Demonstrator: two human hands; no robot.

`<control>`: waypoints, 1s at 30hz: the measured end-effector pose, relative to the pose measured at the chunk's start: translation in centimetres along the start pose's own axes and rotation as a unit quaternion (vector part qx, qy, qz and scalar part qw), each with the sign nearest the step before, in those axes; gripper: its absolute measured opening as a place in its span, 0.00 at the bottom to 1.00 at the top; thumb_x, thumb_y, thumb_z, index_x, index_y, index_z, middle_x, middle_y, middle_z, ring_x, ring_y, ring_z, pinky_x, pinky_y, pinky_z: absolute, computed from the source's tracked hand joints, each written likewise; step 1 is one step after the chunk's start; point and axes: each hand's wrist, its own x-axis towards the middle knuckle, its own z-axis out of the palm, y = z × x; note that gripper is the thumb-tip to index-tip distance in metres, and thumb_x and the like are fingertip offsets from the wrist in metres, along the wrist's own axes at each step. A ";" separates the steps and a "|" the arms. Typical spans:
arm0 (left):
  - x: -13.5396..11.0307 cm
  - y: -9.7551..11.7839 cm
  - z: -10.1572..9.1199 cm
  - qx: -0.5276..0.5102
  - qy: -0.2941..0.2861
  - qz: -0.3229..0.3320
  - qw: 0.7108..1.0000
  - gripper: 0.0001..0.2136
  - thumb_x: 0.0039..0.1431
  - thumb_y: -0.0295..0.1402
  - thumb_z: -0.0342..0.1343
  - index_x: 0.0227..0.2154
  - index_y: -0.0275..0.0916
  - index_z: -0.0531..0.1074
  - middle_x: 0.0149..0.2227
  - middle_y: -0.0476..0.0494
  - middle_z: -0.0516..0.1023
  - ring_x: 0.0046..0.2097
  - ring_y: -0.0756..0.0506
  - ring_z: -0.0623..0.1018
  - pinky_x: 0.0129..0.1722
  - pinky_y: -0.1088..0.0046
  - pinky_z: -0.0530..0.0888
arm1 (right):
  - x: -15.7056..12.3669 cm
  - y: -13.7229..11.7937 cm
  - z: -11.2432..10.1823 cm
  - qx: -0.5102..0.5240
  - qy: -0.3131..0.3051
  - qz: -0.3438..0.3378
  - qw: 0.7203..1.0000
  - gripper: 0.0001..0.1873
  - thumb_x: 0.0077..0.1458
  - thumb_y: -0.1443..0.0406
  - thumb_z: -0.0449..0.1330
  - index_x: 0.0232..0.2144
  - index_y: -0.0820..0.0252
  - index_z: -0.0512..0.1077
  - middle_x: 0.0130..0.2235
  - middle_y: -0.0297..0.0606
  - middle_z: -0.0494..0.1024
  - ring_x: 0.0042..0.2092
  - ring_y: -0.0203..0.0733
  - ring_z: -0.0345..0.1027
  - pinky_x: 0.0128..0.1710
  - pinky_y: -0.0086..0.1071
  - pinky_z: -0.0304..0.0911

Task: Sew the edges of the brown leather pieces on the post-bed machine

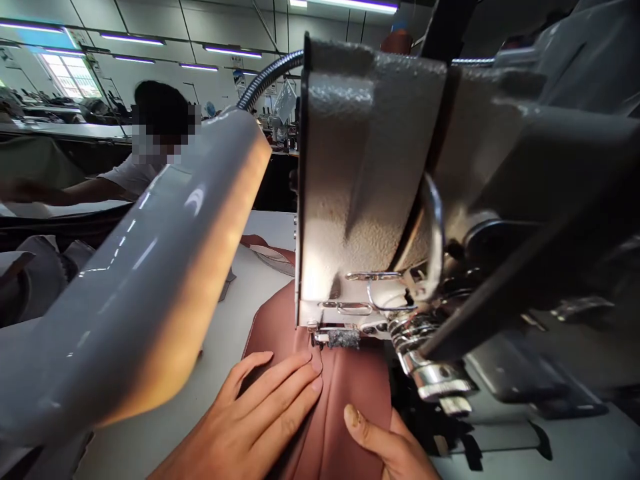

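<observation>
A reddish-brown piece that looks like leather [357,383], with a seam line down its middle, lies under the head of a sewing machine [370,180]. My left hand [263,413] rests flat on top of it, fingers stretched out, their tips just in front of the presser foot [319,339]. On the piece's right edge, my right hand [387,443] grips with the thumb on top and the other fingers hidden underneath. The needle is too small to make out.
A glowing lamp [165,267] slants across the left, close to my left hand. Metal machine parts [430,367] jut out on the right. Dark grey cut pieces [43,277] lie on the white table [265,223]. Beyond them a co-worker [145,157] reaches leftward.
</observation>
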 end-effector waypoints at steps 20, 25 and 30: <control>1.4 2.3 5.4 -0.060 0.294 -0.120 0.946 0.14 0.64 0.24 0.41 0.37 0.28 0.73 0.38 0.37 0.78 0.45 0.43 0.74 0.46 0.61 0.62 | -0.4 -2.4 0.7 -0.180 0.021 -0.134 0.974 0.31 0.35 0.55 0.70 0.42 0.62 0.70 0.40 0.42 0.76 0.47 0.50 0.67 0.44 0.38 0.64; 0.9 2.7 5.2 -0.033 0.251 -0.138 0.958 0.15 0.64 0.25 0.41 0.39 0.30 0.73 0.40 0.40 0.79 0.47 0.44 0.74 0.51 0.63 0.60 | 0.4 -3.9 0.6 -0.283 -0.039 -0.186 0.940 0.23 0.43 0.56 0.66 0.41 0.63 0.72 0.39 0.44 0.76 0.44 0.49 0.68 0.44 0.39 0.63; 1.0 3.3 5.0 -0.020 0.251 -0.173 0.952 0.16 0.65 0.26 0.39 0.40 0.31 0.73 0.41 0.41 0.79 0.47 0.45 0.75 0.54 0.64 0.59 | 1.1 -5.1 0.7 -0.336 -0.049 -0.199 0.919 0.18 0.45 0.57 0.64 0.37 0.63 0.75 0.37 0.43 0.77 0.46 0.48 0.67 0.50 0.39 0.60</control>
